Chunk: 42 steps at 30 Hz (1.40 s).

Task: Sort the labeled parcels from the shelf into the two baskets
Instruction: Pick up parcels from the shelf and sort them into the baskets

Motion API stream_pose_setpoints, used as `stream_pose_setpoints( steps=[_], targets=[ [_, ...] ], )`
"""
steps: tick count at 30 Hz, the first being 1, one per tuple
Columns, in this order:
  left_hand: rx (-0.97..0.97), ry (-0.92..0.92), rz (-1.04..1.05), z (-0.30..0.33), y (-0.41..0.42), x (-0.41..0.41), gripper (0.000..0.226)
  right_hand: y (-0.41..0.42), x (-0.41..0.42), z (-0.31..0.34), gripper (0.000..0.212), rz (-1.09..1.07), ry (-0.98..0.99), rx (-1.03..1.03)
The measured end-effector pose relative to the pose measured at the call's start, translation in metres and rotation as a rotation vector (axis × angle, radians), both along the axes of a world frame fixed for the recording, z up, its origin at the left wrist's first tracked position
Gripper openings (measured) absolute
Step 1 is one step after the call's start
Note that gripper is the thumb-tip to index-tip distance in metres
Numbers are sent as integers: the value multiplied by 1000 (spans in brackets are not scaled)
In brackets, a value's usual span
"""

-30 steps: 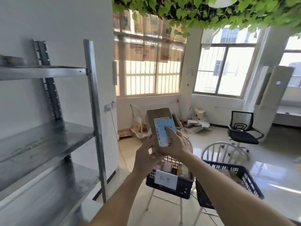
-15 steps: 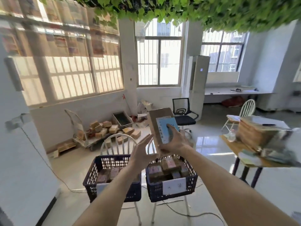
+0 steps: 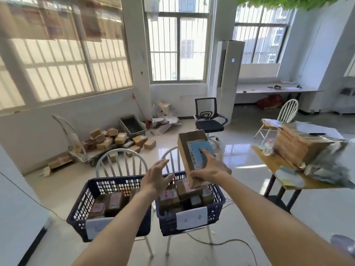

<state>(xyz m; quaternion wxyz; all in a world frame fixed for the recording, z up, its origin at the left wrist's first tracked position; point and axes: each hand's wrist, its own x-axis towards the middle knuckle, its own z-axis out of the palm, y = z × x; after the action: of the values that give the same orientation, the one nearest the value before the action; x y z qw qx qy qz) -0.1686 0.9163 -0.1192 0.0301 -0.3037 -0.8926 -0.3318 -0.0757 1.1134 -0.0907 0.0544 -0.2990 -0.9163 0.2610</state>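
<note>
My right hand (image 3: 210,169) grips a brown cardboard parcel (image 3: 189,150) with a blue and white label, held tilted above the far edge of the right basket (image 3: 219,204). My left hand (image 3: 155,177) is open with fingers spread, empty, hovering between the two baskets just left of the parcel. Both baskets are dark blue, each on a white chair and each with a white paper tag on its front. The left basket (image 3: 80,212) and the right basket both hold several brown parcels. The shelf is out of view.
A small wooden table (image 3: 284,169) at the right carries a stack of flat cardboard and silver bags. A trolley with several boxes (image 3: 107,140) stands by the far wall. A black office chair (image 3: 209,120) and a cable on the floor (image 3: 230,241) lie beyond the baskets.
The view has swung from the metal shelf to the two baskets. My left hand has let go of the parcel and spread open; my right hand alone holds the parcel over the right basket.
</note>
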Motion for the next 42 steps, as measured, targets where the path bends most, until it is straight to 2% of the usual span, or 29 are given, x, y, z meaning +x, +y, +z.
stream_pose_setpoints(
  steps=[11, 15, 21, 29, 34, 42],
  targets=[
    [-99, -146, 25, -90, 59, -150, 66, 54, -147, -83, 110, 67, -173, -4],
    [-131, -228, 66, -132, 74, -213, 65, 72, -210, -120, 109, 170, -250, 11],
    [-123, -298, 131, -185, 91, -261, 57, 85, -263, -177, 109, 334, -324, 14],
    [-84, -456, 286, -259, 104, -279, 61, 124, -308, -266, 108, 576, -444, 47],
    [-56, -554, 450, -300, 121, -270, 67, 151, -326, -304, 107, 840, -502, 126],
    [-66, -654, 577, -363, 164, -241, 59, 195, -324, -377, 105, 1142, -591, 152]
  ],
)
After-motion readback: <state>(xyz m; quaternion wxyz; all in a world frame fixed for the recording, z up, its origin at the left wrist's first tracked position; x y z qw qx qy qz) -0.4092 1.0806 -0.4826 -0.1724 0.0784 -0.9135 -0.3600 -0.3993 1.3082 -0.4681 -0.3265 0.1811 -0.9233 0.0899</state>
